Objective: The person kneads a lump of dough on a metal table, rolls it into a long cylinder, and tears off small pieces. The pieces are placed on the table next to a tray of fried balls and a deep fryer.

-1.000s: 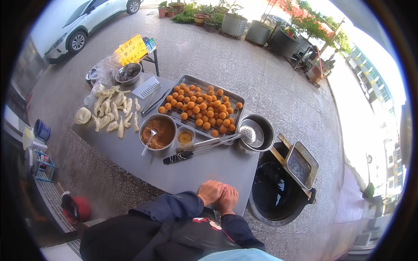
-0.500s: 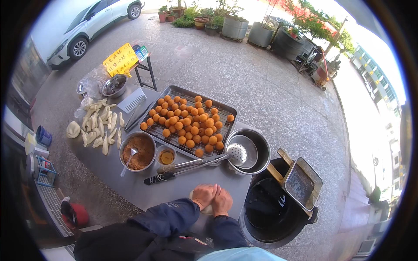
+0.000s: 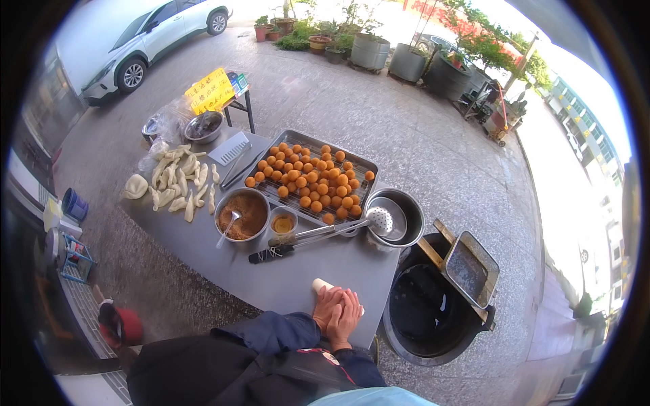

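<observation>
My left hand (image 3: 326, 308) and my right hand (image 3: 346, 315) press together over a pale roll of dough (image 3: 321, 285) at the near edge of the grey table (image 3: 223, 264). Only the dough's left end sticks out from under the hands. Beyond them lie a perforated skimmer (image 3: 384, 218) with a long handle and black-handled tongs (image 3: 284, 248). A metal tray (image 3: 309, 177) full of orange fried balls sits farther back, next to a bowl of brown filling (image 3: 242, 214) with a spoon in it.
Shaped dough pieces (image 3: 177, 183) lie at the table's far left. A small cup of yellow sauce (image 3: 282, 222) stands by the bowl. A steel pot (image 3: 406, 216) and a large black wok (image 3: 423, 304) with a rectangular strainer (image 3: 468, 268) are on the right. A white car (image 3: 156, 37) and planters stand behind.
The view has shifted, so the table sits differently in the frame. My hands stay pressed together at the near edge, and the dough's end now shows at their left.
</observation>
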`<state>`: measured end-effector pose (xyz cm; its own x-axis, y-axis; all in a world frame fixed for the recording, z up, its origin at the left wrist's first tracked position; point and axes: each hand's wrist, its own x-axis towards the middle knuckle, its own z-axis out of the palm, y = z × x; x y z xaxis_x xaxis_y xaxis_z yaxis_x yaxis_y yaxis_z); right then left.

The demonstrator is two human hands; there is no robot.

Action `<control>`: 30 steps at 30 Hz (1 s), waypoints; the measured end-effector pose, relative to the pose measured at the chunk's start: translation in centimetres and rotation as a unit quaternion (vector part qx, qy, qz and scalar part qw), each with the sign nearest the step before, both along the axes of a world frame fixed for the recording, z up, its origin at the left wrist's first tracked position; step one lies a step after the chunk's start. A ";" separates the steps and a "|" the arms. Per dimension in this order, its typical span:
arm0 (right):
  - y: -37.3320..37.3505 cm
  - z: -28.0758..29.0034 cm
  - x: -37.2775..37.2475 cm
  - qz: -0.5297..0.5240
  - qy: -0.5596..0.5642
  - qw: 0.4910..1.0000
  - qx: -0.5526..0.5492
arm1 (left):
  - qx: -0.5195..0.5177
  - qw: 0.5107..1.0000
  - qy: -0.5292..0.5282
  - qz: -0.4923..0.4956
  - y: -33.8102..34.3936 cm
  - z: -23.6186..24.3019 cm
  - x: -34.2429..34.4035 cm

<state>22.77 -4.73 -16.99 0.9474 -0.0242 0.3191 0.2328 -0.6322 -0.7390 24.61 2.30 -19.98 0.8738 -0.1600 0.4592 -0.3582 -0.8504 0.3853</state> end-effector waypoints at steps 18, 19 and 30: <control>-4.0 -4.2 16.8 -0.082 0.083 0.993 -0.009 | 0.071 0.969 0.201 -0.124 -1.8 -4.6 19.0; -4.3 -3.8 16.7 -0.073 0.096 0.993 -0.007 | 0.073 0.965 0.215 -0.130 -2.0 -4.2 18.7; -1.6 -1.6 8.3 -0.060 -0.070 0.979 -0.184 | 0.071 0.970 0.230 -0.016 3.9 2.4 8.7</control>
